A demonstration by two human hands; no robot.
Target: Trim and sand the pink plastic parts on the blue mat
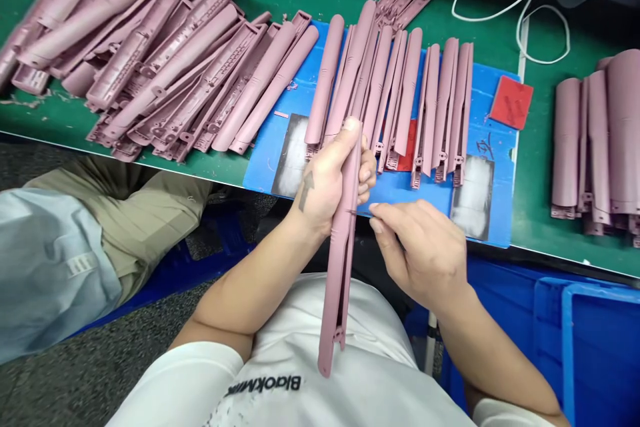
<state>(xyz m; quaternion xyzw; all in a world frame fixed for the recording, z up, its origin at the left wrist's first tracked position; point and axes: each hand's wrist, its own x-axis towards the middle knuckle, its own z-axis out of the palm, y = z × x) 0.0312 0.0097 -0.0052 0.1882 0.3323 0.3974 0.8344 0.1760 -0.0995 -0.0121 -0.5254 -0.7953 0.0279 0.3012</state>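
Observation:
A long mauve-pink moulded plastic part (341, 267) stands lengthwise in front of my body, its lower end hanging below the table edge. My left hand (333, 180) is shut around its upper part. My right hand (417, 250) is close beside it, with thumb and forefinger pinched together just right of the part's edge. A thin dark sliver shows between them, too small to name. Rows of similar pink parts (400, 90) lie on a blue plastic mat (385, 190) just beyond my hands.
A large heap of pink parts (150, 60) covers the green table (65, 117) at left, with more stacked at right (595, 147). A red pad (511, 102) lies on the mat. White cable (520, 13) loops behind. A blue crate (595, 347) sits below right. A seated person's leg (120, 227) shows at left.

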